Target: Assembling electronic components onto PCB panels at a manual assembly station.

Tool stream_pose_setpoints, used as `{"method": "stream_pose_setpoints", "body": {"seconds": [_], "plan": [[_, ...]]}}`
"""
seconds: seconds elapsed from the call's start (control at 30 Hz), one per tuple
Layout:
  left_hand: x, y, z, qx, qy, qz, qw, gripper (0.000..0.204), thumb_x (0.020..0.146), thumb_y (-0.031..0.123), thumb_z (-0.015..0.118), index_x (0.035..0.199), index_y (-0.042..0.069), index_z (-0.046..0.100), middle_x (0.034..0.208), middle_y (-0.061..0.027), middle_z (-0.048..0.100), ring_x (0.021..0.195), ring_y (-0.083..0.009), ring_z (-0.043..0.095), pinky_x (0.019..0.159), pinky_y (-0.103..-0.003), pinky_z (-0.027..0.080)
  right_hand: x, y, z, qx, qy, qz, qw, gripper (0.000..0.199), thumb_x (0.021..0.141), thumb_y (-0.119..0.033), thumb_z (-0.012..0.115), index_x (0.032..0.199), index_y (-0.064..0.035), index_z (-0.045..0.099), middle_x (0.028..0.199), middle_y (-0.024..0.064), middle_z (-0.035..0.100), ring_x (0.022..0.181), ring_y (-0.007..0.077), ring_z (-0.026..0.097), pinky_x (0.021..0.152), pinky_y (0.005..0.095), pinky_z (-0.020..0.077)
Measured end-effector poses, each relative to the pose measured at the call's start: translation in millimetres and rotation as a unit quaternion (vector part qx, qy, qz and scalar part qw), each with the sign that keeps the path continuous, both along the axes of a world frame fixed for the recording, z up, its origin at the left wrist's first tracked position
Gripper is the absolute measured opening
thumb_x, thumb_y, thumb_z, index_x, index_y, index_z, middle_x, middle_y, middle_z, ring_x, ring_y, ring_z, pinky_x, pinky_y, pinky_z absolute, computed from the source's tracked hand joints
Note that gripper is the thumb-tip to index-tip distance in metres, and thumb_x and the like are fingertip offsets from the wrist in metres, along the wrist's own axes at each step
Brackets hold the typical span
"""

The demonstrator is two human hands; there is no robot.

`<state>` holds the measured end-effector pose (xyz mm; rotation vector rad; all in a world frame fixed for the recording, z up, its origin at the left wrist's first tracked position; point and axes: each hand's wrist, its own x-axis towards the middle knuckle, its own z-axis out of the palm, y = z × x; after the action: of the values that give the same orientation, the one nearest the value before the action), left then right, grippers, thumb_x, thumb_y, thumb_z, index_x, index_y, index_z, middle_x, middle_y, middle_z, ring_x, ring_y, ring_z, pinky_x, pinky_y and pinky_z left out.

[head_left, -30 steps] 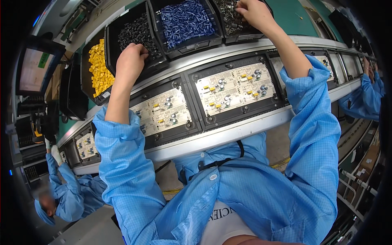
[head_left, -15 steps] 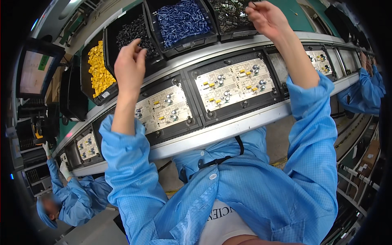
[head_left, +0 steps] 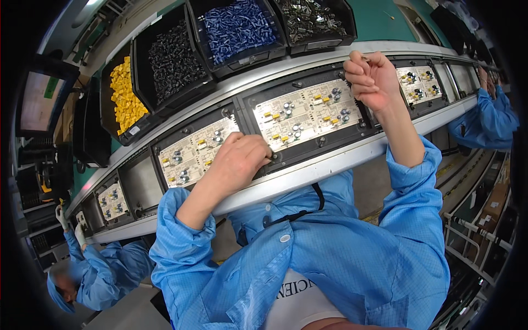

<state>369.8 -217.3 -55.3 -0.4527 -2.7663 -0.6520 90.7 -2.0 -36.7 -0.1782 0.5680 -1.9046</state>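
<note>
Cream circuit board (head_left: 306, 111) at twelve o'clock, in its black carrier, already carries many yellow and silver parts. Left hand (head_left: 237, 161) rests curled on its lower-left corner; right hand (head_left: 372, 78) at one o'clock pinches something too small to identify. Empty spots seemingly remain.

The person wears a bright blue coat made of thin cloth with a fine grid of tiny squares. Its long sleeves end in gathered, stretchy cuffs at the wrists. The left hand (head_left: 234, 165) and right hand (head_left: 373, 81) are bare, with no gloves. A small round white snap button (head_left: 284, 238) closes the coat's front. A thin black cord (head_left: 318, 197) hangs at the collar. A white shirt (head_left: 300, 305) shows underneath.
</note>
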Motion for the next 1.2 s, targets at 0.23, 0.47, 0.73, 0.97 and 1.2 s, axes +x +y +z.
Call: {"method": "stream_pose_setpoints", "body": {"seconds": [0.23,0.47,0.73,0.97,1.2], "plan": [[-3,13,9,-0.020,-0.030,0.052,0.998,0.020,0.074,0.007,0.072,0.089,0.008,0.059,0.091,-0.0048,0.063,0.092,-0.0218,0.062,0.079,-0.035,0.041,-10,19,-18,0.003,-0.027,0.061,0.998,0.019,0.091,-0.017,0.044,0.078,-0.0035,0.041,0.075,0.0074,0.045,0.051,0.0079,0.041,0.032,0.0149,0.0319],[-11,28,22,-0.031,-0.078,0.114,0.990,0.019,0.074,0.004,0.071,0.089,0.008,0.060,0.090,-0.0065,0.064,0.091,-0.0233,0.063,0.079,-0.036,0.042,-32,36,-27,0.030,-0.048,0.080,0.995,0.020,0.092,-0.017,0.043,0.078,-0.0034,0.040,0.072,0.0081,0.043,0.047,0.0088,0.039,0.031,0.0159,0.0315],[-33,34,40,-0.050,-0.160,0.143,0.975,0.011,0.077,0.004,0.070,0.086,0.005,0.064,0.082,-0.0085,0.065,0.082,-0.0267,0.063,0.074,-0.037,0.045,-65,57,-44,0.020,-0.034,0.116,0.992,0.022,0.093,-0.019,0.042,0.076,-0.0032,0.041,0.071,0.0097,0.047,0.046,0.0094,0.040,0.029,0.0160,0.0329],[-120,63,42,0.031,-0.112,0.125,0.985,0.015,0.080,0.004,0.067,0.095,0.004,0.069,0.081,-0.0124,0.063,0.080,-0.0312,0.062,0.069,-0.038,0.049,-62,57,-51,0.002,-0.045,0.157,0.987,0.025,0.092,-0.018,0.042,0.072,-0.0031,0.042,0.070,0.0092,0.046,0.045,0.0085,0.040,0.028,0.0158,0.0334],[-162,65,6,0.015,-0.072,0.125,0.989,0.019,0.078,0.003,0.067,0.096,0.005,0.069,0.082,-0.0114,0.064,0.082,-0.0317,0.061,0.073,-0.040,0.050,-47,55,-48,0.073,0.111,0.096,0.986,0.024,0.090,-0.014,0.055,0.070,-0.0015,0.050,0.080,0.0150,0.058,0.051,0.0083,0.046,0.039,0.0155,0.0364]]}}
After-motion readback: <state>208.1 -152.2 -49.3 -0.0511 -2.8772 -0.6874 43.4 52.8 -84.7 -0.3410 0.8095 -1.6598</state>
